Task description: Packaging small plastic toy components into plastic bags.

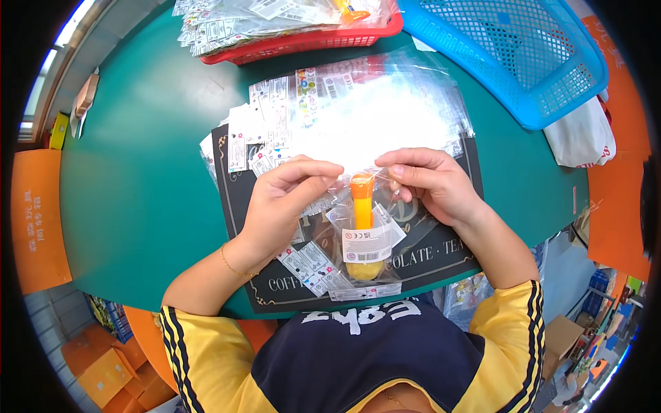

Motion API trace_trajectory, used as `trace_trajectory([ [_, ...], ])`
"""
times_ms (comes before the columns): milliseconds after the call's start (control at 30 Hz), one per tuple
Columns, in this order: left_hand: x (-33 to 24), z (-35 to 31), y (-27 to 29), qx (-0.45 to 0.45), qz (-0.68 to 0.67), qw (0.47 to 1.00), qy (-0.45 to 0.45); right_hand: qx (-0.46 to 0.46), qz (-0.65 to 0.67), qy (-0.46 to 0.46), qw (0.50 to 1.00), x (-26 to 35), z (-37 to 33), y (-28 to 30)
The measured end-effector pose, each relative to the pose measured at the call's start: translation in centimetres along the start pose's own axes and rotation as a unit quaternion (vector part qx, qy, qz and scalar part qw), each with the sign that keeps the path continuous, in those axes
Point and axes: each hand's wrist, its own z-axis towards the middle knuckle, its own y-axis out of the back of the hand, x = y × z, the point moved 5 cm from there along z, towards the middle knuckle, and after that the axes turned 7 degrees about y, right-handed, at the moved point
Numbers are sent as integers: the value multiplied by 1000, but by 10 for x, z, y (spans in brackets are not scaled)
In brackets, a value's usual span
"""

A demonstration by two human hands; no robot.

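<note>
A clear plastic bag [330,256] lies in front of me with an orange and yellow toy [363,206] inside, its orange end pointing away from me. A white printed label [366,246] covers part of the toy's lower half. My left hand [289,193] pinches the bag's far edge on the left, thumb against forefinger. On the opposite side my right hand [437,186] pinches the same edge, its other fingers curled. Small printed paper slips [310,268] lie beside and under the bag on a dark mat [237,213].
Beyond my hands lies a stack of flat clear bags [385,110], glaring with reflected light. A red basket [296,47] full of printed bags stands at the far edge of the green table [151,158]. At the far right is a blue basket [441,31]; orange boxes [41,220] stand around the table.
</note>
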Motion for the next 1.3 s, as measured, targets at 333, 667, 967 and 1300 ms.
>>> trace_trajectory([
  [333, 6, 8, 6, 55, -107, 992, 48, 98, -48, 94, 990, 7, 2, 5],
  [667, -13, 7, 2, 107, 97, 989, -23, 135, -33, 37, 990, 11, 2, 4],
  [967, -8, 9, 5, 113, 145, 983, 11, 154, -125, 48, 979, 18, 0, 1],
  [1300, -9, 7, -2, 98, 91, 991, 13, 90, -167, 82, 978, 14, 4, 4],
])
